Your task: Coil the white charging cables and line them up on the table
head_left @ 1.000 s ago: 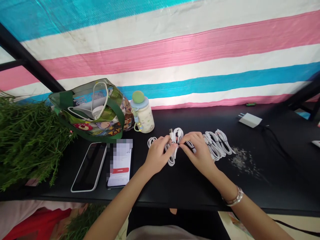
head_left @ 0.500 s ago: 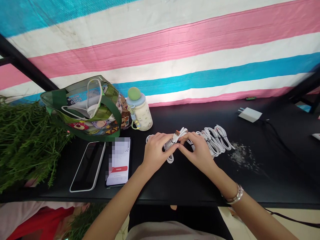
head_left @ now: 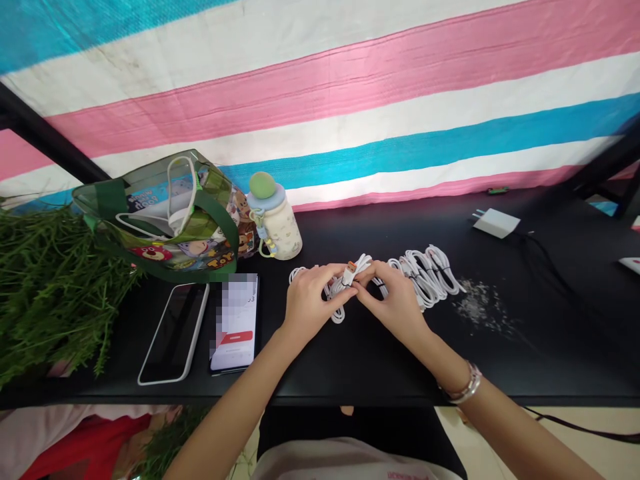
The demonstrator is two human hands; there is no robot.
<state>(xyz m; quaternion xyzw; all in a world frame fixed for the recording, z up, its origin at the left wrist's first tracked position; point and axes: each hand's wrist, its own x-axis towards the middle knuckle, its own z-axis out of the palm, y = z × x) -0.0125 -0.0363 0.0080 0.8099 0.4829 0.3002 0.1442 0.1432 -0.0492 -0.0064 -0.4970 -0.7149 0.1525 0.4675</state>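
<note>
White USB cable [head_left: 336, 293] stays gripped near its plug [head_left: 350, 271] by left hand [head_left: 315, 308] and right hand [head_left: 396, 310], fingers curled.

The left hand [head_left: 315, 303] and right hand [head_left: 395, 303] are positioned palms down at center, with fingers curled inward and the fingertips [head_left: 343, 291] of the 2 hands converging. The left forearm [head_left: 235, 403] and right forearm [head_left: 505, 420] angle inward from the lower frame edge.
</note>
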